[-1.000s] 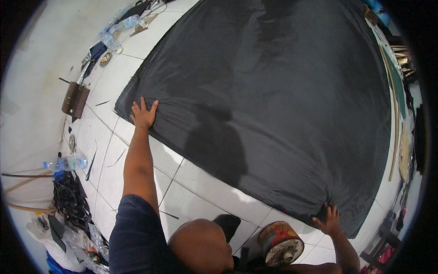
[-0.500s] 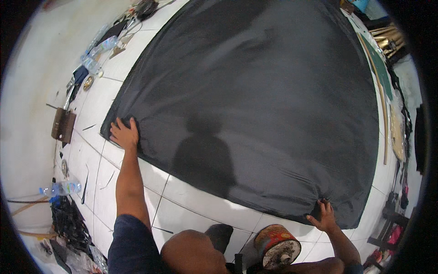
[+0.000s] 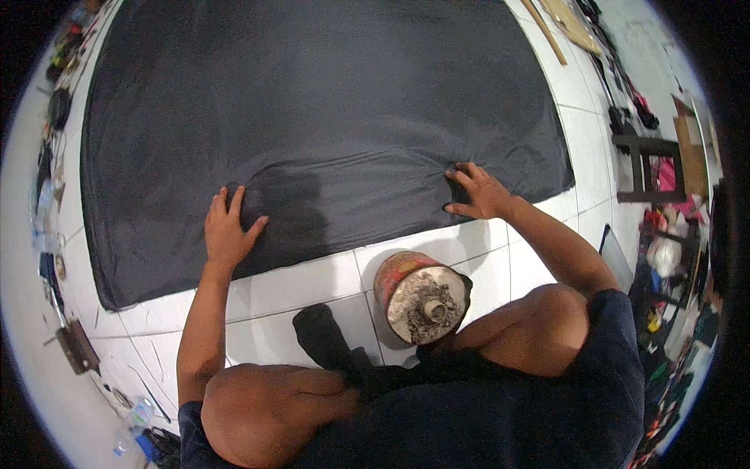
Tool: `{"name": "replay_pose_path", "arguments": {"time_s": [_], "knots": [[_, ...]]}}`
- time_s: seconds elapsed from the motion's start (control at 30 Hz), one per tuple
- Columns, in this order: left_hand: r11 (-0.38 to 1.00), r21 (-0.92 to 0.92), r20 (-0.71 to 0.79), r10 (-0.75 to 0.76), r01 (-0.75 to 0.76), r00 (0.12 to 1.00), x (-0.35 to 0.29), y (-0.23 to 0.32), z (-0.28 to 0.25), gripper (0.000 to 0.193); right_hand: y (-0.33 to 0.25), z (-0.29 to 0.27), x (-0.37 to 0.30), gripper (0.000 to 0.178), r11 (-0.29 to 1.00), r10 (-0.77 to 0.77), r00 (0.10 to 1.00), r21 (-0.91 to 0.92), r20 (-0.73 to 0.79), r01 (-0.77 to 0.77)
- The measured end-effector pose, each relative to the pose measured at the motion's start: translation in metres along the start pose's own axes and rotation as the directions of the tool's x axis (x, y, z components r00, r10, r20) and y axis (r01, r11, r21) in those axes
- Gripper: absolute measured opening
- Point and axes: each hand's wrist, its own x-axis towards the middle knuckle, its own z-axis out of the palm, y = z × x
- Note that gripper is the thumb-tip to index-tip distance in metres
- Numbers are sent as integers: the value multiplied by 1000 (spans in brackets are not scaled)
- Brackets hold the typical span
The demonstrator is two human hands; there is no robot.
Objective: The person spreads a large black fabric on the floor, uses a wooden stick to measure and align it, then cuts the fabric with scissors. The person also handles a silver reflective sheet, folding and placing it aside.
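Observation:
A large sheet of black fabric [image 3: 336, 94] lies spread over the white tiled floor, reaching past the top of the view. My left hand [image 3: 230, 227] rests on the cloth near its front edge, fingers spread. To the right, my right hand [image 3: 478, 192] presses on the same edge zone with its fingers apart. Creases run across the cloth between the two hands, bunching by the right fingertips. Neither hand grips anything that shows.
Between my knees stands a round rusty tin [image 3: 422, 301] with a dirty top. Plastic bottles [image 3: 141, 414] and scraps lie along the left wall. A dark wooden stool [image 3: 648, 168] and assorted clutter line the right side. A wooden stick [image 3: 547, 31] lies beyond the cloth's right edge.
My view has swung to the right and down. The left hand has left the cloth's left corner and come in closer to the right hand; both stay spread on the fabric.

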Motion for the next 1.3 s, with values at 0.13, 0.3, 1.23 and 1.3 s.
{"name": "replay_pose_path", "arguments": {"time_s": [0.13, 0.3, 1.23, 1.3], "knots": [[999, -34, 121, -30, 34, 992, 15, 18, -13, 83, 9, 13, -10, 69, 1000, -19, 997, 8, -81, 19], [997, -51, 307, -32, 51, 951, 17, 14, -18, 109, -93, -31, -58, 59, 759, -379, 864, 423, -331, 495], [990, -119, 279, 106, -75, 955, 38, 13, -1, 126, -76, -56, -8, 29, 888, -24, 787, 349, -617, 301], [990, -126, 273, 97, -65, 957, 33, 2, 1, 122, -83, -63, 2, 30, 868, 56, 817, 432, -573, 244]]}}
